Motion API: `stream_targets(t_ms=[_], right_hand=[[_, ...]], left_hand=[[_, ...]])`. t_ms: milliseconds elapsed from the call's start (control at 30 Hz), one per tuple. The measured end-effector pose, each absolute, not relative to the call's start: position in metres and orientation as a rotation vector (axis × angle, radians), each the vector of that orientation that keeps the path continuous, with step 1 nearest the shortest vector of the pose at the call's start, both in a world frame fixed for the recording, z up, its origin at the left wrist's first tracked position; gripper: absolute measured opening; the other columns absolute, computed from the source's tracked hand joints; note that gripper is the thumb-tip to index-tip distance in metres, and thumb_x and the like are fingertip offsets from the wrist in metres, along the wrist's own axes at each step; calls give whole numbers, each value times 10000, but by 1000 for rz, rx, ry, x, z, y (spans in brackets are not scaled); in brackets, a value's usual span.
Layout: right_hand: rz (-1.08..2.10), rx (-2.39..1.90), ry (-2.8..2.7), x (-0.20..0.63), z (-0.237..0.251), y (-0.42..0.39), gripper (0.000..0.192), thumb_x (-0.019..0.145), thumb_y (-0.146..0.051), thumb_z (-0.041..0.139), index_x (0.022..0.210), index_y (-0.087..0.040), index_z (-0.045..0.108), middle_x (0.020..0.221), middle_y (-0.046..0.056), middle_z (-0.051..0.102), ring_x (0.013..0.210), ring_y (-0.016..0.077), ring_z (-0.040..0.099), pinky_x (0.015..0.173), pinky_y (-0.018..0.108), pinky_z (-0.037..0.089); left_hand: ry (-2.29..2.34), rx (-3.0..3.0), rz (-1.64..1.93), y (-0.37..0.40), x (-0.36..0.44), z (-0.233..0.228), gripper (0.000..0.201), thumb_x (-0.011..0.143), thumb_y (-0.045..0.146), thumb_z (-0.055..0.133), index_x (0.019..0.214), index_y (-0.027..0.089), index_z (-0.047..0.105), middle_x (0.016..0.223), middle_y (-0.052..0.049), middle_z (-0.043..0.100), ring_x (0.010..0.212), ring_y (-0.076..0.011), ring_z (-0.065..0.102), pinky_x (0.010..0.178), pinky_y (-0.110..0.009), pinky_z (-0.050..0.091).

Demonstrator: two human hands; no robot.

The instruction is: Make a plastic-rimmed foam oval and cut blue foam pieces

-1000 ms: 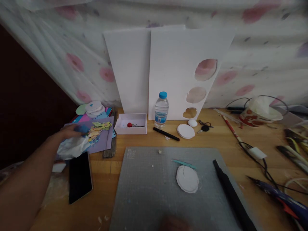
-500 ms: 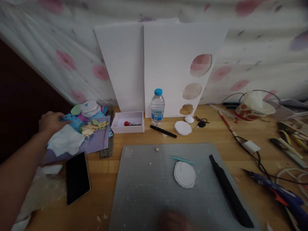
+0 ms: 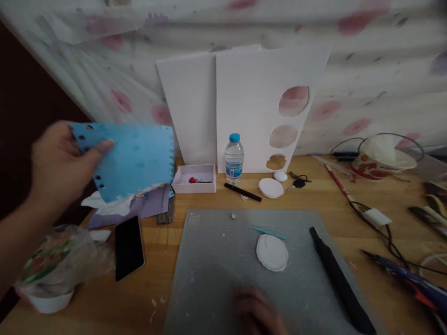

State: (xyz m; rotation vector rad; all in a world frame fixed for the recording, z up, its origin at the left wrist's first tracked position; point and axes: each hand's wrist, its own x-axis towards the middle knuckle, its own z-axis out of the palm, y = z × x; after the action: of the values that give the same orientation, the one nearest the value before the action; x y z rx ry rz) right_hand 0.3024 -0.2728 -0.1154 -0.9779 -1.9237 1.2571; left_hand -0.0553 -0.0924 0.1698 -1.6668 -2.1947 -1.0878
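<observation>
The left hand (image 3: 57,167) grips a blue sheet (image 3: 131,156) at 10 o'clock above the surface (image 3: 216,197). The right hand (image 3: 256,309) at 6 is blurred; its grip cannot be told. A white box (image 3: 195,179) holds a red bit (image 3: 190,180).

The scene is dim and flat, lit softly from above and ahead of the hands, with no hard glare. The left hand (image 3: 57,163) and the blue sheet (image 3: 131,156) it holds are smeared by motion blur, their edges soft. The right hand (image 3: 258,311), low at the bottom edge, is dark, blurred and out of focus, and a faint shadow spreads over the grey mat (image 3: 216,260) just beside it. Left of the left hand the frame falls into near black. Straight lines bow toward the edges, and grain muddies the table (image 3: 335,209).
</observation>
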Motion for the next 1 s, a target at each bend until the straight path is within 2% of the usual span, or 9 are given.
stream_targets(t_ms=[67,167,367,467,567,667,833,933,1000], right_hand=[[1253,-1108,-1784,311,-108,-266,351,932,-205,450,1269,-243,541,1429,119,478,1325,212,453,1054,373,421],[1258,-1228,-1580,323,-100,-254,465,943,-283,467,1405,-266,414,1556,98,302,1423,225,301,1121,446,338],[1547,-1129,-1172,325,-80,-251,478,923,-562,435,1301,-293,551,1345,101,590,1196,270,582,971,430,495],[1643,-1186,-1177,321,-78,-256,490,860,-598,536,1185,-245,635,1090,99,711,984,264,670,807,367,560],[1620,-1255,-1177,323,-83,-259,441,845,-583,568,972,-182,700,825,72,707,769,229,664,664,312,553],[1558,-1293,-1073,328,-90,-264,422,816,-579,604,925,-186,709,831,65,707,799,237,660,707,317,546],[1467,-1371,-1094,333,-94,-273,438,780,-600,627,939,-205,728,894,61,720,878,261,655,819,352,526],[1370,-1447,-1149,333,-95,-275,455,761,-617,641,909,-199,745,867,61,723,871,263,655,820,345,523],[1343,-1484,-1148,333,-96,-275,468,765,-630,629,881,-194,754,841,61,727,842,260,661,788,335,533]], left_hand=[[-2403,-1741,-1266,-117,-26,152,575,739,597,593,1152,201,528,906,52,628,825,-210,650,696,-374,540],[-2629,-2042,-1585,-147,6,115,480,688,579,677,1068,306,570,852,20,677,712,-236,670,595,-392,569],[-2846,-2182,-2071,-181,56,35,339,713,536,689,979,346,600,896,-16,702,811,-258,688,686,-409,570],[-2901,-2364,-1852,-194,70,8,304,768,562,629,975,340,612,823,-25,694,742,-242,685,614,-375,550],[-2602,-2606,-1495,-185,67,-8,277,859,541,525,1018,329,607,845,-39,703,786,-231,694,648,-360,551],[-2136,-2531,-1110,-145,44,-13,279,950,435,376,1075,285,576,994,-61,711,905,-211,691,771,-356,557],[-1960,-2391,-820,-61,5,-15,322,840,263,574,1151,178,563,1279,-157,580,1244,-326,487,1037,-501,376],[-1882,-2401,-624,-40,1,-23,141,840,185,547,958,161,621,1043,-160,659,1100,-346,561,967,-522,393],[-1840,-2403,-526,-43,4,-31,139,874,158,479,868,166,617,897,-140,662,970,-326,600,894,-502,424]])
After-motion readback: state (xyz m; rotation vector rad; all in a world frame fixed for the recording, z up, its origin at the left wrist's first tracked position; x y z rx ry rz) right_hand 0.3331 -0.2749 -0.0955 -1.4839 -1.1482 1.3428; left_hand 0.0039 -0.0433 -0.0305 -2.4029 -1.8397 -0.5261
